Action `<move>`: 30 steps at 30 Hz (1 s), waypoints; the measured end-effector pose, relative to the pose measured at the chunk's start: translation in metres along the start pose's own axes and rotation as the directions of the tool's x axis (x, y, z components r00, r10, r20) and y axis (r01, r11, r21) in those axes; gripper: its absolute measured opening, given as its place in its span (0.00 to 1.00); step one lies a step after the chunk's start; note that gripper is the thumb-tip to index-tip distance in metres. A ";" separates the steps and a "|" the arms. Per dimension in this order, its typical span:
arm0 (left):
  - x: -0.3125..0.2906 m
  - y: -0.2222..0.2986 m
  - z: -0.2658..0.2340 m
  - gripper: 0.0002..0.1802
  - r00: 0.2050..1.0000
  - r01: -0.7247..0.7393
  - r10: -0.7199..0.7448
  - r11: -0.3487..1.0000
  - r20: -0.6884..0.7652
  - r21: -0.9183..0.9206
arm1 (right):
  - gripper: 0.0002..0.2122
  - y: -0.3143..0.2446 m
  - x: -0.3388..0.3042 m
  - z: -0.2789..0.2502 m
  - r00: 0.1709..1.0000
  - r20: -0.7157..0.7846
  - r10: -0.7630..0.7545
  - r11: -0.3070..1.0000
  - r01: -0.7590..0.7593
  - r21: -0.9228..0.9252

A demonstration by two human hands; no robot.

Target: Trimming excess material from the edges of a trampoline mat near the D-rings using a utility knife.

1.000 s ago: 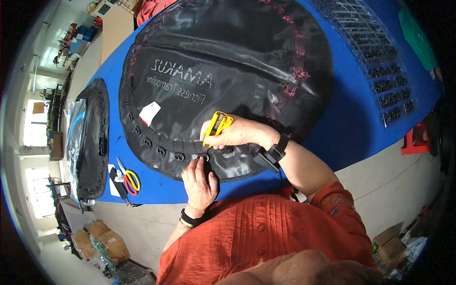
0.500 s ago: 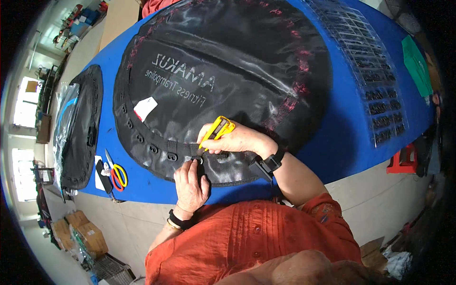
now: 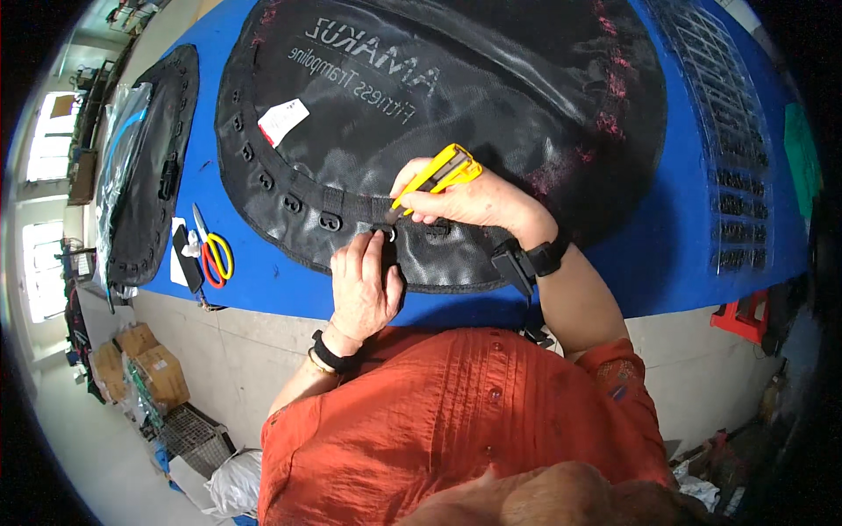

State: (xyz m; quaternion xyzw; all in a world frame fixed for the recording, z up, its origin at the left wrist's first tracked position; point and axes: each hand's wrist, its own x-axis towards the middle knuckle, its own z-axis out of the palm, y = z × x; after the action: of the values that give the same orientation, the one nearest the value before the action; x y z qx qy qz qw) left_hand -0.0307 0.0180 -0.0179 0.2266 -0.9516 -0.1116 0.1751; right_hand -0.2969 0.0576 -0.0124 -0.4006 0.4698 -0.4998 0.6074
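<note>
Blue table point(image 3: 702, 289) (workshop); concrete floor point(image 3: 219, 359); cardboard boxes point(image 3: 149, 373)

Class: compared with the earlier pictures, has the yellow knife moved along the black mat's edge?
No. The yellow knife in the right hand stays over the same loop on the black mat; only the camera view shifted.

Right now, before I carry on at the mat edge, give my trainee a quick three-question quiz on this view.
1. True or false: the right hand holds a yellow utility knife.
2. What does the left hand press on? A) the scissors B) the border of the round black mat C) the white tag
3. Which side of the left hand do the red and yellow scissors lie on, on the blue table?

Key: 1 true; 2 B; 3 the person's left.
</note>
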 end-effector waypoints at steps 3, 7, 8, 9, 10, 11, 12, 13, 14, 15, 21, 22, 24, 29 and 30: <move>-0.001 0.000 0.000 0.34 1.000 0.009 -0.009 1.000 0.021 0.014 | 0.07 -0.002 0.000 -0.001 1.000 0.004 -0.012 0.999 0.013 -0.035; 0.000 0.001 0.000 0.34 0.999 0.022 -0.022 1.000 0.027 -0.002 | 0.08 -0.002 0.001 -0.005 0.998 0.039 0.041 0.999 -0.039 -0.033; 0.001 0.001 0.000 0.34 0.999 0.024 -0.023 1.000 0.027 -0.004 | 0.09 -0.003 0.000 -0.005 0.999 0.036 0.036 0.999 -0.036 -0.022; 0.001 0.002 0.000 0.33 0.999 0.026 -0.026 1.000 0.027 -0.005 | 0.09 -0.004 0.000 -0.005 0.999 0.033 0.042 0.999 -0.041 -0.032; 0.000 0.003 0.000 0.33 0.999 0.031 -0.031 0.999 0.028 -0.009 | 0.09 -0.004 0.000 -0.005 0.998 0.031 0.047 0.998 -0.046 -0.041; 0.001 0.003 0.000 0.33 0.999 0.032 -0.032 0.999 0.032 -0.009 | 0.09 -0.004 0.000 -0.006 0.998 0.029 0.050 0.998 -0.049 -0.050; 0.001 0.003 0.000 0.33 0.999 0.034 -0.034 0.999 0.036 -0.008 | 0.09 -0.002 0.001 -0.006 0.999 0.032 0.036 0.999 -0.035 -0.038; 0.001 0.003 0.000 0.33 0.999 0.036 -0.035 0.999 0.040 -0.008 | 0.09 -0.001 0.000 -0.007 0.999 0.030 0.038 0.999 -0.037 -0.037; 0.000 0.003 0.000 0.33 0.998 0.037 -0.036 0.999 0.041 -0.007 | 0.09 -0.001 0.001 -0.007 0.999 0.031 0.039 0.999 -0.038 -0.036; 0.000 0.003 0.000 0.34 0.998 0.038 -0.038 0.999 0.042 -0.007 | 0.09 -0.001 0.001 -0.006 0.999 0.032 0.040 0.999 -0.039 -0.034; -0.001 0.000 0.001 0.35 1.000 0.011 -0.011 1.000 0.024 0.017 | 0.06 -0.003 0.000 0.000 1.000 -0.006 -0.010 1.000 0.010 0.009; -0.001 -0.001 0.002 0.35 1.000 0.006 -0.007 1.000 0.023 0.014 | 0.06 0.001 0.000 -0.001 0.999 -0.005 -0.034 0.999 0.034 0.013; 0.001 0.002 -0.002 0.34 1.000 0.024 -0.024 1.000 0.018 -0.008 | 0.07 -0.002 0.000 -0.001 1.000 0.001 -0.019 1.000 0.019 -0.004; 0.002 0.001 0.000 0.35 1.000 0.027 -0.027 0.999 0.002 -0.033 | 0.10 0.000 0.000 -0.004 1.000 -0.010 -0.003 0.999 0.003 -0.039; 0.002 0.002 -0.001 0.35 0.999 0.036 -0.036 0.999 0.005 -0.028 | 0.10 -0.001 0.000 -0.004 1.000 -0.013 -0.005 0.999 0.005 -0.047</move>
State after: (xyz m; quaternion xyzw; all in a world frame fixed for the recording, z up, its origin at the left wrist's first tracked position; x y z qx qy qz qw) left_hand -0.0326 0.0184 -0.0163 0.2409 -0.9462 -0.1284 0.1740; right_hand -0.3011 0.0573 -0.0126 -0.4127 0.4846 -0.4927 0.5933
